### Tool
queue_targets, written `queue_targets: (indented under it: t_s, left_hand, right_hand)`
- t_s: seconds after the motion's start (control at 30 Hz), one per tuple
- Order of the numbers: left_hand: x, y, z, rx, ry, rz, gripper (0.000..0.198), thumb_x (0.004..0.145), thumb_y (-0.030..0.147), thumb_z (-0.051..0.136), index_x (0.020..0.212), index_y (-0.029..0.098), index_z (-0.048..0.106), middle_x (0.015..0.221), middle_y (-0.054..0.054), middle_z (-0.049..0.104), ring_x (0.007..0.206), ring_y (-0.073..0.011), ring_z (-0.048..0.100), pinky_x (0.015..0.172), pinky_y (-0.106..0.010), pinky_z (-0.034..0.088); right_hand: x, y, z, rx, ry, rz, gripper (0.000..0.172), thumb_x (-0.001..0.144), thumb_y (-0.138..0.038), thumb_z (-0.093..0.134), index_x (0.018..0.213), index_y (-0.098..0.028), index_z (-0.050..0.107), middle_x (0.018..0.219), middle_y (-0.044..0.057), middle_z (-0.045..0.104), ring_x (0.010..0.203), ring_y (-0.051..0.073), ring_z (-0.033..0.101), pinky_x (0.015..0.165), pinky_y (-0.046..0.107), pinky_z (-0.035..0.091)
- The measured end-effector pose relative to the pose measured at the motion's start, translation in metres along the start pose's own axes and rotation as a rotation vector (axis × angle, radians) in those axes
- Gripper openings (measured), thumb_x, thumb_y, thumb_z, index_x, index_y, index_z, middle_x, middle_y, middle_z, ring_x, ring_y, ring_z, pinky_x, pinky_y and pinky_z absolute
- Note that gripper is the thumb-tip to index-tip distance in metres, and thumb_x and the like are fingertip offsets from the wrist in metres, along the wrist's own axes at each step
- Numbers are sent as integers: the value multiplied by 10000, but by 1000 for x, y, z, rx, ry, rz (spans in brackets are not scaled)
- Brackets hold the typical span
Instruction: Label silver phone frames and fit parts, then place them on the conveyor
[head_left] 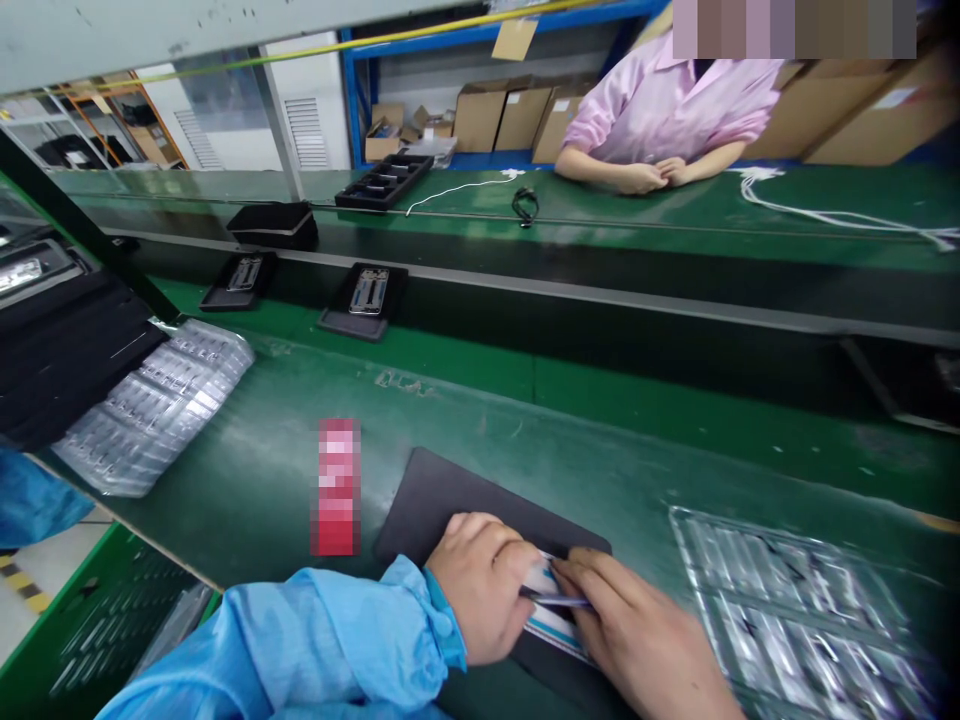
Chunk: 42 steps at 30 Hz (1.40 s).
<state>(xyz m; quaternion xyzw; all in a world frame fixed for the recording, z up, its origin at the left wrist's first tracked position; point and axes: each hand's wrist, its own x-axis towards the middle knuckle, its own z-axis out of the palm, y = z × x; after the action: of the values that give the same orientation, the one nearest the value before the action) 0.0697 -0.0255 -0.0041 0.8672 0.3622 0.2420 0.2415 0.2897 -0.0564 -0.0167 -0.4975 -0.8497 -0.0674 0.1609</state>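
1. Your green workbench (292,420) is the biggest thing here, and it runs right across in front of you.
2. Across from you, a person in a pink shirt (667,110) rests both arms on a green top, hands together.
3. A clear plastic tray (742,522) with many slots lies on your bench, near your right hand.
4. A dark mat (465,485) lies flat under your hands.
5. Your right hand (637,625) has bent fingers over the flat piece; I can't tell what it grips.
6. Your left hand (484,585) curls in from the other side, out of a blue sleeve (330,630); its grip is hidden too.
7. The white and blue flat piece (555,628) is on the mat, between your hands and partly covered.
8. A thin dark stick (559,600) crosses above it from hand to hand.
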Motion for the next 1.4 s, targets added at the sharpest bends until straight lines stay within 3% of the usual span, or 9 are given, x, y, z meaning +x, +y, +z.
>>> queue_targets:
  t_s: [0.13,0.37,0.87,1.23,1.4]
  left_hand:
    - [-1,-1,0,-2,7,-2,446,792,259,624,1215,159,526,1142,-92,624,1081,-278,531,954,-463,445]
    - [0,0,0,6,-4,-2,442,802,265,623,1219,165,520,1146,-94,612,1084,-279,526,952,-469,444]
    - [-1,1,3,62,-8,-31,419,799,280,606,1190,162,511,1082,-103,550,991,-269,549,905,-455,476]
    - [-1,1,1,47,-19,-49,431,788,276,631,1184,160,508,1115,-107,547,1022,-273,546,926,-468,479]
    - [-1,1,3,43,-13,-43,425,787,273,627,1179,164,504,1112,-106,548,1026,-274,548,918,-473,482]
  right_hand:
    - [-8,-2,1,-48,33,-18,315,908,-160,439,1064,-185,712,1073,78,714,941,197,691,830,320,531]
    - [-1,-6,6,-56,38,74,259,954,-256,459,986,-182,705,1016,66,725,838,167,686,762,285,515]
    - [7,0,4,-16,19,-41,272,899,-177,417,959,-178,682,1017,88,733,862,187,694,767,294,529]
    - [3,-1,4,-5,22,-21,275,920,-181,433,999,-200,696,1049,67,732,901,173,697,811,285,526]
    - [2,1,8,-17,33,36,233,935,-254,473,976,-196,695,1013,69,730,808,160,695,725,265,526]
